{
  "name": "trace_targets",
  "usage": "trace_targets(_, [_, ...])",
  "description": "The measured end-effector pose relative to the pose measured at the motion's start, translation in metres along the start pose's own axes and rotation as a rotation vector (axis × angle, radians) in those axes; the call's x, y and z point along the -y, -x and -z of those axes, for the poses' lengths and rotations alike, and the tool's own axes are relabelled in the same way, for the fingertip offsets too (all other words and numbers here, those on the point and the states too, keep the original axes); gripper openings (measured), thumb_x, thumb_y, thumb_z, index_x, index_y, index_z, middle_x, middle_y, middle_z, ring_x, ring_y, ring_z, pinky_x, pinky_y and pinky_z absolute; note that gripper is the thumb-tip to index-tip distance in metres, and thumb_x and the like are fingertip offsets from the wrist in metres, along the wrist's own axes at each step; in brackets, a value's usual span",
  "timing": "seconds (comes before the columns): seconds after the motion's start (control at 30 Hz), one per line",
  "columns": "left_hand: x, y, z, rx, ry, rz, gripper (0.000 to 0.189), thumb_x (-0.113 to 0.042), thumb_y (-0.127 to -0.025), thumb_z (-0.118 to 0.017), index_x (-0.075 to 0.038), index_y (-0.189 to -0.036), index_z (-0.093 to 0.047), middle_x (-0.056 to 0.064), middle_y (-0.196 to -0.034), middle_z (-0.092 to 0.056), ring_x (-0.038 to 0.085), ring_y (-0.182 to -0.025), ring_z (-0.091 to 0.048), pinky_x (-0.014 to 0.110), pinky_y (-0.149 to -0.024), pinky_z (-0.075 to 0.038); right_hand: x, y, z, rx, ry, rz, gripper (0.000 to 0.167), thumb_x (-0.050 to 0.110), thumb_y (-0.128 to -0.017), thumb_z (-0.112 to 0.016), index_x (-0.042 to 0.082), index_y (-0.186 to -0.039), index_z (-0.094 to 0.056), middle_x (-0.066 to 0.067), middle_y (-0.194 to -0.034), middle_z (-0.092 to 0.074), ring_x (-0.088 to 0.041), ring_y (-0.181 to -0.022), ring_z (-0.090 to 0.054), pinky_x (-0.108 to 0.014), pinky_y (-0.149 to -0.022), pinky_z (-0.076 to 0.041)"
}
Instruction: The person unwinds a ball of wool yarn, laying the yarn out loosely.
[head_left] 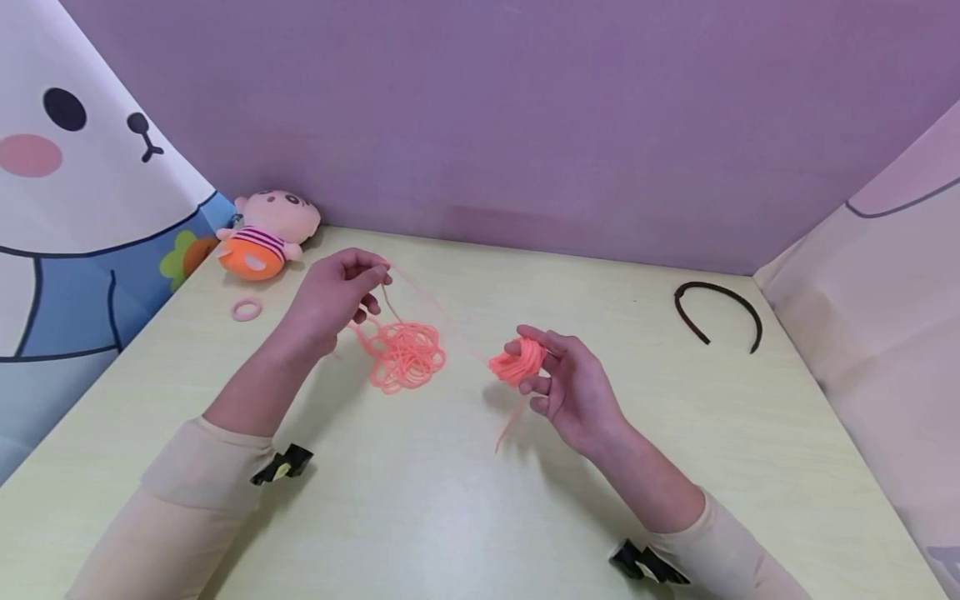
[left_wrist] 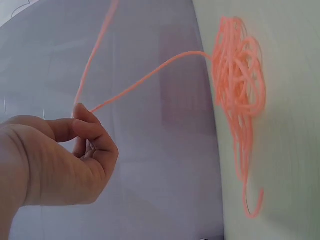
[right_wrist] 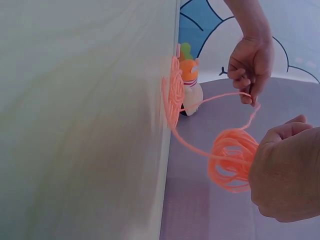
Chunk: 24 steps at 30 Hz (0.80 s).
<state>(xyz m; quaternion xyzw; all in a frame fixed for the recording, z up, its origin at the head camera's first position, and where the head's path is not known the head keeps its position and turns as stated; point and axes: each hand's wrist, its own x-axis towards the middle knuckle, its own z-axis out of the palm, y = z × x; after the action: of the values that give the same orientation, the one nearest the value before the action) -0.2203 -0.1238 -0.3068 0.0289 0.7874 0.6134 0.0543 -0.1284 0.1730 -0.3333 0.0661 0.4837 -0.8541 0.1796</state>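
Note:
My left hand (head_left: 341, 292) pinches a strand of coral-pink cord between thumb and forefinger, above the table. From that pinch one length drops to a loose tangled pile of cord (head_left: 407, 357) lying on the table, and another stretches across to my right hand (head_left: 577, 387). Around the fingers of the right hand sits a wound bundle of the same cord (head_left: 519, 362), held off the table. A loose tail hangs below the bundle. In the left wrist view, the pile (left_wrist: 240, 75) ends in a hooked tail. The right wrist view shows the bundle's loops (right_wrist: 231, 160) beside the curled right hand.
A plush doll (head_left: 270, 233) in orange and stripes leans at the back left corner. Near it lies a pink ring (head_left: 246, 309). A dark headband (head_left: 720, 287) rests at the back right. A purple wall (head_left: 525, 125) rises behind the table (head_left: 420, 517).

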Motion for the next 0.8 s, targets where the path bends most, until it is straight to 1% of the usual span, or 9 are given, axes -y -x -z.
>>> trace_targets(0.13, [0.001,0.0,-0.001,-0.018,-0.008,0.01,0.031,-0.018,-0.105,-0.057,-0.001,-0.13,-0.055,0.006,-0.109,-0.058,0.01,-0.064,-0.059,0.022,-0.056,-0.046,0.0,0.0,0.0,0.003,-0.003,0.003,0.041,0.028,-0.107,-0.036,0.009,-0.141,-0.049,0.0,-0.108,-0.07,-0.012,-0.059,-0.06,-0.019,-0.049,-0.038])
trace_targets(0.23, [0.003,0.0,-0.006,0.014,-0.038,0.01,0.032,-0.015,-0.104,-0.057,-0.002,-0.133,-0.055,0.011,-0.117,-0.057,0.013,-0.064,-0.059,0.022,-0.055,-0.046,0.0,0.001,0.0,0.012,-0.005,0.005,0.042,0.028,-0.107,-0.036,0.009,-0.142,-0.049,0.0,-0.108,-0.07,-0.012,-0.059,-0.059,-0.019,-0.049,-0.038])
trace_targets(0.33, [0.007,0.001,-0.016,0.127,-0.094,0.021,0.029,-0.013,-0.104,-0.057,-0.003,-0.131,-0.057,0.015,-0.123,-0.059,0.016,-0.066,-0.058,0.024,-0.055,-0.047,-0.001,0.001,0.0,0.022,-0.008,0.006,0.043,0.029,-0.107,-0.035,0.008,-0.143,-0.048,0.0,-0.108,-0.07,-0.012,-0.059,-0.059,-0.02,-0.049,-0.038])
trace_targets(0.43, [0.011,0.004,-0.03,0.307,-0.152,0.043,0.028,-0.014,-0.102,-0.06,-0.003,-0.128,-0.06,0.017,-0.123,-0.061,0.018,-0.068,-0.057,0.026,-0.055,-0.047,-0.001,0.002,0.0,0.034,-0.01,0.011,0.044,0.029,-0.107,-0.035,0.008,-0.143,-0.046,0.0,-0.108,-0.07,-0.012,-0.06,-0.06,-0.02,-0.049,-0.038])
trace_targets(0.5, [0.015,0.008,-0.04,0.427,-0.165,0.076,0.031,-0.016,-0.101,-0.064,-0.003,-0.128,-0.061,0.017,-0.121,-0.062,0.019,-0.067,-0.057,0.027,-0.055,-0.045,-0.001,0.002,0.0,0.042,-0.01,0.016,0.044,0.03,-0.107,-0.035,0.008,-0.143,-0.046,0.0,-0.108,-0.07,-0.012,-0.06,-0.06,-0.02,-0.049,-0.039])
trace_targets(0.57, [0.018,0.012,-0.049,0.517,-0.168,0.107,0.035,-0.019,-0.098,-0.067,-0.003,-0.129,-0.062,0.015,-0.118,-0.063,0.021,-0.065,-0.058,0.027,-0.054,-0.043,-0.001,0.002,0.0,0.048,-0.009,0.02,0.044,0.03,-0.107,-0.035,0.007,-0.143,-0.046,0.0,-0.109,-0.07,-0.012,-0.06,-0.06,-0.019,-0.049,-0.039])
trace_targets(0.63, [0.02,0.016,-0.057,0.574,-0.156,0.131,0.037,-0.021,-0.097,-0.07,-0.004,-0.129,-0.063,0.012,-0.115,-0.066,0.021,-0.063,-0.058,0.026,-0.053,-0.042,-0.002,0.002,0.0,0.053,-0.01,0.022,0.045,0.031,-0.107,-0.035,0.007,-0.143,-0.046,0.0,-0.109,-0.07,-0.012,-0.06,-0.061,-0.019,-0.049,-0.04])
trace_targets(0.7, [0.023,0.019,-0.063,0.606,-0.149,0.143,0.037,-0.022,-0.095,-0.073,-0.005,-0.127,-0.066,0.009,-0.111,-0.067,0.021,-0.061,-0.058,0.026,-0.053,-0.041,-0.002,0.002,0.0,0.055,-0.011,0.022,0.045,0.031,-0.107,-0.035,0.007,-0.143,-0.046,0.0,-0.108,-0.07,-0.012,-0.06,-0.061,-0.019,-0.049,-0.041])
trace_targets(0.8, [0.025,0.022,-0.069,0.643,-0.148,0.136,0.034,-0.021,-0.093,-0.075,-0.004,-0.122,-0.069,0.011,-0.105,-0.069,0.019,-0.058,-0.057,0.026,-0.051,-0.04,-0.002,0.002,0.0,0.059,-0.013,0.021,0.045,0.031,-0.107,-0.035,0.007,-0.143,-0.046,0.0,-0.108,-0.07,-0.012,-0.06,-0.061,-0.019,-0.049,-0.042])
